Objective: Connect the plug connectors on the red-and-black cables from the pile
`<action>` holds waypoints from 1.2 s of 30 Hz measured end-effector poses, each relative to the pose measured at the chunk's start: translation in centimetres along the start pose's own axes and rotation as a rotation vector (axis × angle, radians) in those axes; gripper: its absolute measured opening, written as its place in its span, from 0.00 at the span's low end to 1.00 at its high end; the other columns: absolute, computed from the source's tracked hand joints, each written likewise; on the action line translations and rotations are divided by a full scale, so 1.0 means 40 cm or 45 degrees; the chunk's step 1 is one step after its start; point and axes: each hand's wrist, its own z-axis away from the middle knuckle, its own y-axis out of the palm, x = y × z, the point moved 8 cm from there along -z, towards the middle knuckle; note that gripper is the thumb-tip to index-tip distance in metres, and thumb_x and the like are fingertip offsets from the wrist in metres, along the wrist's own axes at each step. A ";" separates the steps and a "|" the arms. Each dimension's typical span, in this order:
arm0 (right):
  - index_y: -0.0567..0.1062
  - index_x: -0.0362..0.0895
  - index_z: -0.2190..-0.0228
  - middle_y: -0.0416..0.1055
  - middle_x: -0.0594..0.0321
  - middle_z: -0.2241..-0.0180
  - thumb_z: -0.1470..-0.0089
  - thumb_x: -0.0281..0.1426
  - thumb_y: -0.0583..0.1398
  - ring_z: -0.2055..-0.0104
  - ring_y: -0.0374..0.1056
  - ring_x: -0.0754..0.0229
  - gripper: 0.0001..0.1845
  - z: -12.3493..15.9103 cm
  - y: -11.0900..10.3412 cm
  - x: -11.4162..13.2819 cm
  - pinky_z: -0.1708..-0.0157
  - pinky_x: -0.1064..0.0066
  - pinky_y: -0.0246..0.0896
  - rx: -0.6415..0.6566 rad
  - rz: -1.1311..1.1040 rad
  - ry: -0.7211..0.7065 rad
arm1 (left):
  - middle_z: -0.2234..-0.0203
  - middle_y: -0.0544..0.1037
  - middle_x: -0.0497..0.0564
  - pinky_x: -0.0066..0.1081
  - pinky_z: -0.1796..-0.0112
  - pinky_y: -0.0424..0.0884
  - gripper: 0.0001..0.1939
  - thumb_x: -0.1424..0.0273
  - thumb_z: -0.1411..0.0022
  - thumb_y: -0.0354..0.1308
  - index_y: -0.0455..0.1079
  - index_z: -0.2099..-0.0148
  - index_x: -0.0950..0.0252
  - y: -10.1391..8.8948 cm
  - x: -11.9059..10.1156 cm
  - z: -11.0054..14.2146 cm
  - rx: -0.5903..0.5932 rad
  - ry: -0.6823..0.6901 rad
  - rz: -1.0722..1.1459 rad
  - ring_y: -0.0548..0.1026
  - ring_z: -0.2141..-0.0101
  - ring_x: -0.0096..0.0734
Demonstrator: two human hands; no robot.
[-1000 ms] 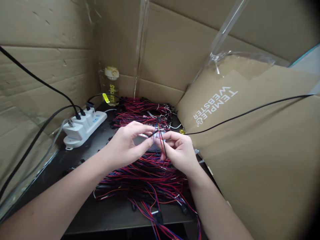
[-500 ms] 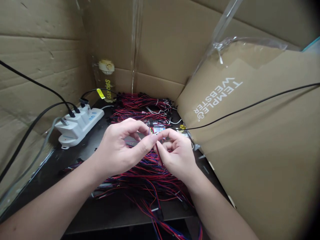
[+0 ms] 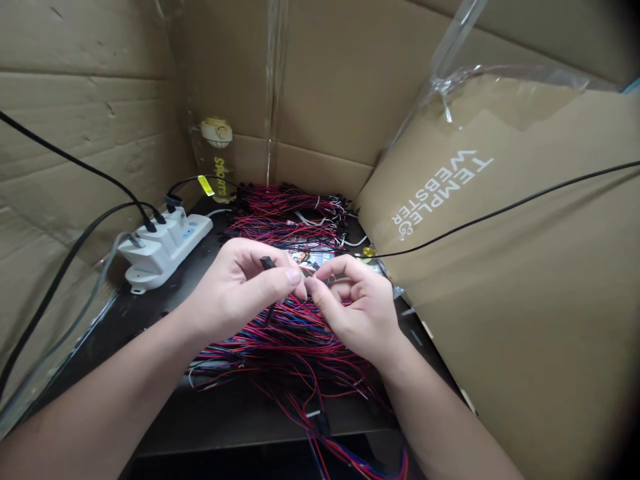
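My left hand is closed in a pinch. A narrow black piece, seemingly a wire's black connector, sticks up between its thumb and fingers, and a dark length hangs below the thumb. My right hand is also pinched, its thumb and index fingertips almost touching the left fingertips. What lies between the right fingertips is too small to make out. Beneath both hands spreads a heap of red, blue and black wires.
A white power strip with black plugs stands at the left. More bundled red and black wires lie behind, near a bottle. Cardboard walls surround the dark table. A black cable crosses at the right.
The black connector that stood upright between both hands' fingertips has swung left into my left hand. Red wire that showed along my right thumb is no longer visible. The view has shifted slightly.
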 end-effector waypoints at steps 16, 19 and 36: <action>0.78 0.46 0.66 0.77 0.64 0.74 0.39 0.29 0.67 0.75 0.73 0.64 0.03 0.012 -0.071 0.055 0.74 0.72 0.70 -0.108 -0.194 -0.269 | 0.82 0.77 0.46 0.25 0.82 0.72 0.12 0.68 0.32 0.61 0.79 0.69 0.61 -0.024 0.000 -0.005 -0.078 -0.033 0.099 0.74 0.84 0.26; 0.77 0.46 0.66 0.75 0.65 0.75 0.39 0.29 0.67 0.75 0.71 0.64 0.04 0.015 -0.078 0.053 0.75 0.71 0.67 -0.117 -0.227 -0.261 | 0.84 0.76 0.45 0.23 0.83 0.68 0.11 0.68 0.33 0.62 0.81 0.69 0.62 -0.024 0.000 -0.003 -0.056 -0.053 0.019 0.72 0.85 0.24; 0.80 0.44 0.64 0.76 0.66 0.72 0.40 0.25 0.67 0.73 0.71 0.67 0.03 0.014 -0.048 0.051 0.73 0.75 0.67 0.020 -0.281 -0.294 | 0.88 0.69 0.42 0.19 0.84 0.54 0.11 0.75 0.42 0.63 0.78 0.77 0.62 -0.011 -0.037 -0.007 -0.077 -0.008 -0.065 0.60 0.85 0.17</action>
